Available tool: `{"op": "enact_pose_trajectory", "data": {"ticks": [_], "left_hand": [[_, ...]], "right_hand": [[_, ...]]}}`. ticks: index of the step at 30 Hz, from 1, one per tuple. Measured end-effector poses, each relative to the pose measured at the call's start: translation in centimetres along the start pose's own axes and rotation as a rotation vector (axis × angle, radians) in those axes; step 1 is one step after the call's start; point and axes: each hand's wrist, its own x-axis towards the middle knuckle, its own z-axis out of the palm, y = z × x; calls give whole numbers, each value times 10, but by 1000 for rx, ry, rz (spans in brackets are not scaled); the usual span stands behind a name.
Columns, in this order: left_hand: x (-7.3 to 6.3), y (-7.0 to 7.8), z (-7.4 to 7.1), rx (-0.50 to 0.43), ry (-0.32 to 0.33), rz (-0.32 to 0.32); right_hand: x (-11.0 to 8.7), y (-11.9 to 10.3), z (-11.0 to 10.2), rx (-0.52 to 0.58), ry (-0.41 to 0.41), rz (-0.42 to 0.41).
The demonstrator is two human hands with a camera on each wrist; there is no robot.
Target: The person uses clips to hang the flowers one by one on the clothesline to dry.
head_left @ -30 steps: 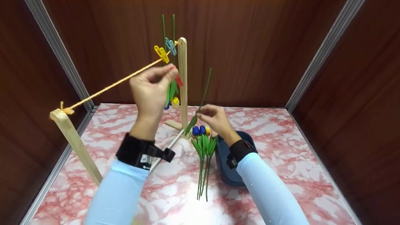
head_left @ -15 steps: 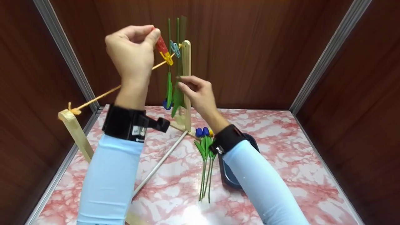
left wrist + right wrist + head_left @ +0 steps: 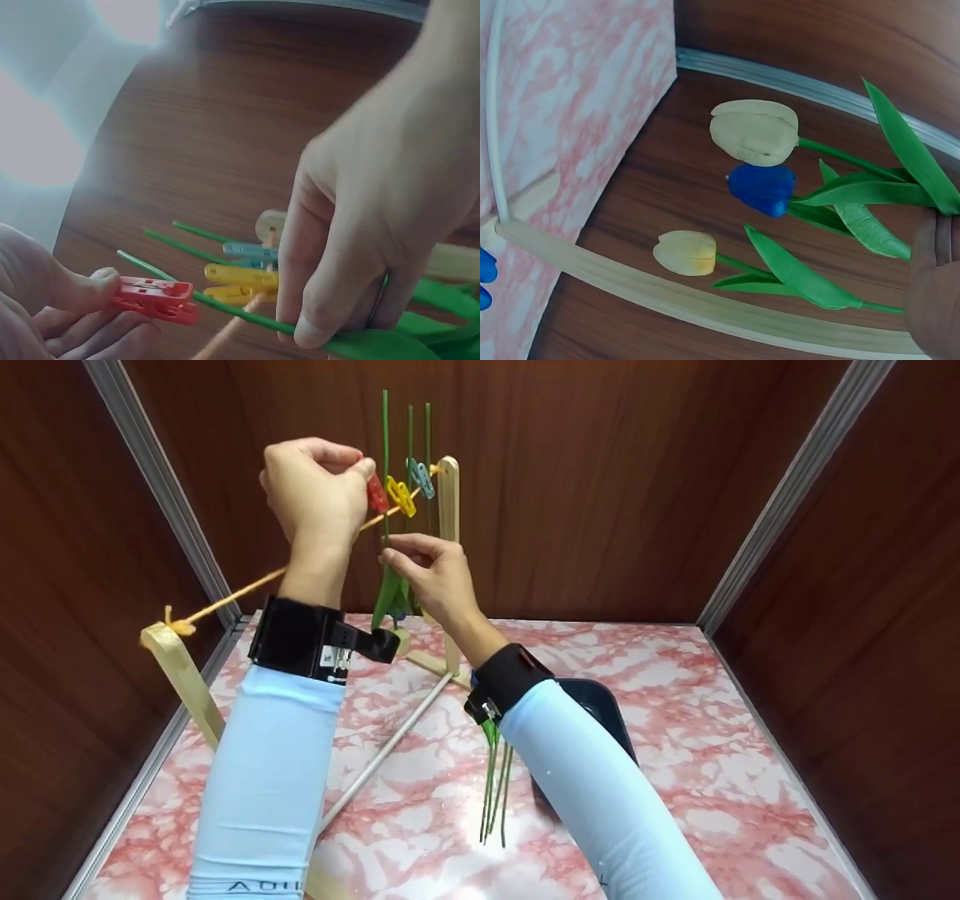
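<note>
My left hand point(image 3: 319, 499) pinches a red clothespin point(image 3: 156, 298) close to the orange rope point(image 3: 247, 587). With fingertips and thumb, my right hand point(image 3: 435, 574) grips the green stem of a white artificial tulip point(image 3: 754, 133), its bloom hanging downward. That stem rises past the rope, right by the clothespin's tip. Farther along the rope, a yellow clothespin point(image 3: 401, 496) and a light blue clothespin point(image 3: 421, 478) sit beside two more upright stems. Their flowers, a blue tulip point(image 3: 762, 189) and a pale yellow tulip point(image 3: 684, 253), hang upside down below.
Wooden posts point(image 3: 450, 502) hold the rope's ends, with a white rod point(image 3: 390, 746) running low between them. Several tulips lie on the marbled table, their stems point(image 3: 495, 787) showing and blooms mostly hidden by my right arm. A dark blue tray point(image 3: 600, 697) stands at the right.
My right hand has lifted the white tulip from low near the table up and left to the rope. My left hand moved up and left, then slightly down, still pinching the red clothespin.
</note>
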Motion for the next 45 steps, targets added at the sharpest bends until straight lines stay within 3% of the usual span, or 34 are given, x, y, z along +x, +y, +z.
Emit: {"op": "enact_pose_trajectory", "data": {"ticks": [12, 21, 28, 37, 45], "left_hand": [[5, -12, 11, 80, -21, -90], [2, -11, 7, 85, -106, -115], [-1, -9, 7, 234, -125, -70], [-1, -14, 11, 258, -91, -17], [-2, -18, 14, 284, -116, -32]], "right_hand": [[1, 3, 4, 45, -38, 35], [4, 6, 3, 65, -40, 44], [2, 8, 0, 33, -26, 54], [3, 9, 1, -44, -14, 29], [1, 15, 0, -113, 1, 42]]}}
